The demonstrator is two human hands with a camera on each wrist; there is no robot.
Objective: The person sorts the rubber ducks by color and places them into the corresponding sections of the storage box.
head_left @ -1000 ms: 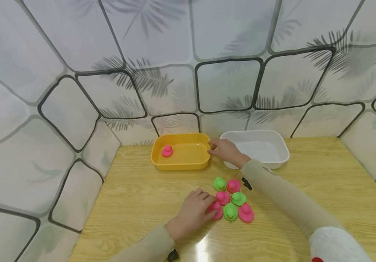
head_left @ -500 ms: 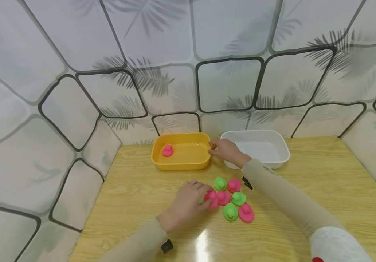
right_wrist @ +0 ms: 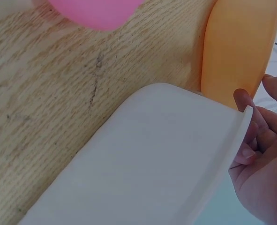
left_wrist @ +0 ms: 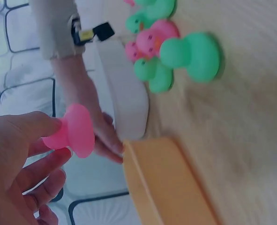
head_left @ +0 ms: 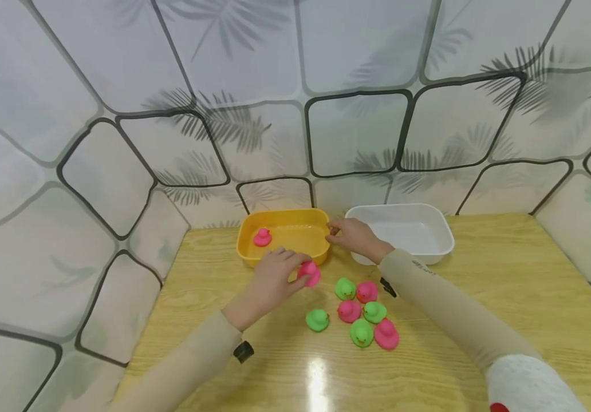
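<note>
My left hand point(head_left: 270, 280) pinches a pink rubber duck point(head_left: 309, 274) between thumb and fingers. It holds the duck in front of the near wall of a yellow tub point(head_left: 287, 262); the left wrist view shows this duck point(left_wrist: 79, 131) from beneath. The tub's right rim is between the thumb and fingers of my right hand point(head_left: 354, 236), which reaches across the left end of a white tub point(head_left: 414, 229). Inside the yellow tub, toward its left end, sits another pink duck point(head_left: 262, 237).
Several pink and green ducks stand in a cluster, with a green duck point(head_left: 361, 333) at its front. Another green duck point(head_left: 318, 320) stands alone to the left. Both tubs stand at the back of the wooden table point(head_left: 455, 320), against a patterned wall covering point(head_left: 359, 137).
My left hand has lifted the pink duck from the left of the cluster and carried it up-left toward the yellow tub. A green duck has come into view. My right hand stays put.
</note>
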